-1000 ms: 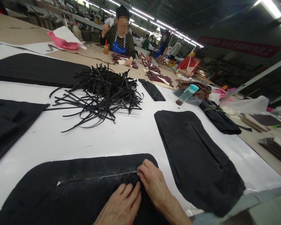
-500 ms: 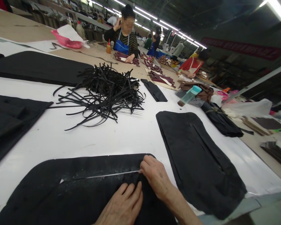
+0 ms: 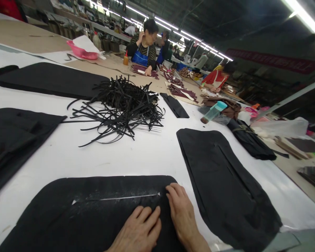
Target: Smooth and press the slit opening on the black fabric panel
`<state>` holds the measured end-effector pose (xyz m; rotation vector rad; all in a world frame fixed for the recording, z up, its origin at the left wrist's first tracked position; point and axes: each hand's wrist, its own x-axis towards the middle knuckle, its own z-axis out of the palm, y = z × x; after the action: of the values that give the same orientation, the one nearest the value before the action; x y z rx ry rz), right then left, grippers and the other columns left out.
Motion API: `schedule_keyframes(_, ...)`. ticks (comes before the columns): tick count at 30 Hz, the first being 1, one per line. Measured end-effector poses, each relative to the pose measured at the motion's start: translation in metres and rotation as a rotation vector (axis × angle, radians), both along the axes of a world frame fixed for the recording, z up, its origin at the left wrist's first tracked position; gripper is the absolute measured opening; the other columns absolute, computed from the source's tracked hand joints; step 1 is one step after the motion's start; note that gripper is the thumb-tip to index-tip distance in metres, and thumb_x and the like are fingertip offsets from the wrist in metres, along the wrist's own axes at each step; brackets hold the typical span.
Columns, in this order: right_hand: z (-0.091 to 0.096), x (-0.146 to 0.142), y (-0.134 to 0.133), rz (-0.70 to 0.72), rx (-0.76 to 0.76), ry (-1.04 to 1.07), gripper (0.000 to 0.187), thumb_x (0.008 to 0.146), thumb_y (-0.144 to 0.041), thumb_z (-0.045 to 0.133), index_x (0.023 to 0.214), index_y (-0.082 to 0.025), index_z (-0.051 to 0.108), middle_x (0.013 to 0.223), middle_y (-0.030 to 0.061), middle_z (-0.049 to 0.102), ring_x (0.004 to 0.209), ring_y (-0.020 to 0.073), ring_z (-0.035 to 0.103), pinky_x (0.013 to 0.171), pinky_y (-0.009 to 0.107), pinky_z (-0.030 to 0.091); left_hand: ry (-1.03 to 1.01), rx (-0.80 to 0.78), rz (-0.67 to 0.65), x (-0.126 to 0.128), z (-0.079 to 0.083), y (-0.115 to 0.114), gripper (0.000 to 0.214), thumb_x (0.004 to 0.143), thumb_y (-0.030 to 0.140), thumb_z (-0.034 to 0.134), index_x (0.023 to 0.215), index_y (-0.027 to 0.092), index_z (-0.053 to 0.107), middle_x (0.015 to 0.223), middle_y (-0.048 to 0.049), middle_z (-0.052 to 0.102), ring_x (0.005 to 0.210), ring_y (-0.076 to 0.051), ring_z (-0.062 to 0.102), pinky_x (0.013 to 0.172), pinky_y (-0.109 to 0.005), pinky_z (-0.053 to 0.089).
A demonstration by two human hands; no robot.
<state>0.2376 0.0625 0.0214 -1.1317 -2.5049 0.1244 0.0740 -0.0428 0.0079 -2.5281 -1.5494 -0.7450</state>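
Note:
A black, round-cornered panel [image 3: 89, 224] of leather-like sheet lies on the white table in front of me. Across it runs a narrow slit [image 3: 120, 198], showing white through it, with small white triangles at both ends. Whitish smears surround the slit. My left hand [image 3: 139, 227] rests flat on the panel below the slit, fingers stretched out. Near the panel's right edge, just beyond the slit's end, my right hand [image 3: 182, 211] lies with its fingers on the black material and nothing visibly gripped.
Right of my hands lies another slit black panel stack [image 3: 223, 175]. Ahead are a heap of black strips [image 3: 128, 105], a folded black piece [image 3: 174, 105] and a turquoise-lidded bottle [image 3: 214, 112]. More black pieces [image 3: 13, 136] lie left. Co-workers [image 3: 144, 49] sit across the table.
My right hand has let go of the slit's right end and moved right and down to the panel's edge, uncovering a white triangle. My left hand stays nearly in place.

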Motion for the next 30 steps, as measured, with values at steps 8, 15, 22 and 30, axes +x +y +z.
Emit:
schedule_keyframes(8,-0.032,0.013,0.003,0.018,0.257,-0.034,0.031,0.098,-0.029,0.026,0.112,-0.017,0.052,0.103,0.0121,0.058,0.094,0.0255,0.055,0.08,0.039,0.047,0.004,0.24,0.284,-0.083,0.025,-0.039,0.033,0.089,0.012,0.033,0.104,0.015,0.061,0.107,-0.0055,0.067,0.099,-0.017,0.06,0.087,-0.027,0.047)
schedule_keyframes(15,-0.028,0.013,0.006,0.054,0.306,-0.106,0.032,0.098,-0.028,0.027,0.111,-0.014,0.053,0.103,0.014,0.06,0.094,0.0268,0.055,0.08,0.04,0.045,0.287,-0.107,0.7,-0.172,-0.002,-0.091,0.064,0.089,0.058,0.028,0.122,0.011,0.055,0.131,-0.0142,0.053,0.114,-0.027,0.054,0.094,-0.039,0.045)
schedule_keyframes(22,-0.023,0.008,0.001,-0.039,0.238,-0.137,0.031,0.097,-0.026,0.028,0.109,-0.015,0.054,0.107,0.0144,0.06,0.098,0.0277,0.055,0.08,0.041,0.046,0.323,-0.002,0.654,-0.177,-0.013,-0.094,0.071,0.087,0.062,0.027,0.121,0.007,0.055,0.13,-0.0174,0.053,0.116,-0.029,0.051,0.098,-0.04,0.036)
schedule_keyframes(30,-0.039,0.029,0.015,0.041,0.374,-0.071,0.023,0.089,-0.023,0.042,0.102,-0.027,0.061,0.098,0.0084,0.067,0.081,0.0258,0.062,0.059,0.037,0.048,0.314,0.026,0.66,-0.195,-0.049,-0.107,0.076,0.08,0.06,0.047,0.14,0.016,0.031,0.139,-0.0132,0.043,0.122,-0.029,0.047,0.104,-0.043,0.028)
